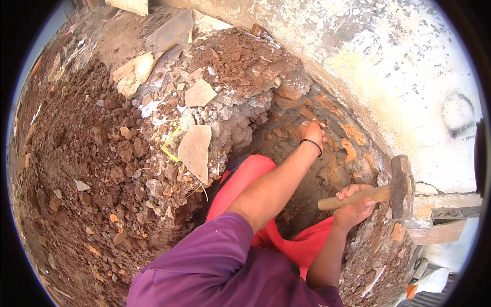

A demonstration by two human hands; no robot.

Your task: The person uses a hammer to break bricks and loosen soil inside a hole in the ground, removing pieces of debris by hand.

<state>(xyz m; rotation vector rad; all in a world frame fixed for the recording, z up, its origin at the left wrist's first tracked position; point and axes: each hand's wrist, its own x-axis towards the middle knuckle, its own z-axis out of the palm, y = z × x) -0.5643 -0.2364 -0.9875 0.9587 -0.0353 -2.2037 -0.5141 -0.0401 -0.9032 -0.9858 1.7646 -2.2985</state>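
Observation:
My right hand (pixel 353 207) is wrapped round the wooden handle of a club hammer (pixel 402 187). Its heavy, dirt-covered head is at the right, close to the base of the wall. Farther in, my left hand (pixel 312 131), with a black band at the wrist, is closed against the exposed brick footing (pixel 350 148) in the pit. Whatever its fingers hold, if anything, is hidden. Rough orange bricks and grey mortar show around that hand. My knees in red trousers (pixel 253 171) are bent down in the hole.
A stained, peeling white wall (pixel 388 77) rises along the right. Loose brown soil (pixel 102 179) is heaped on the left, with flat broken slabs (pixel 195 153) at the pit's edge. A yellow plastic strip (pixel 171 146) lies there. A concrete ledge (pixel 445 204) juts out beyond the hammer.

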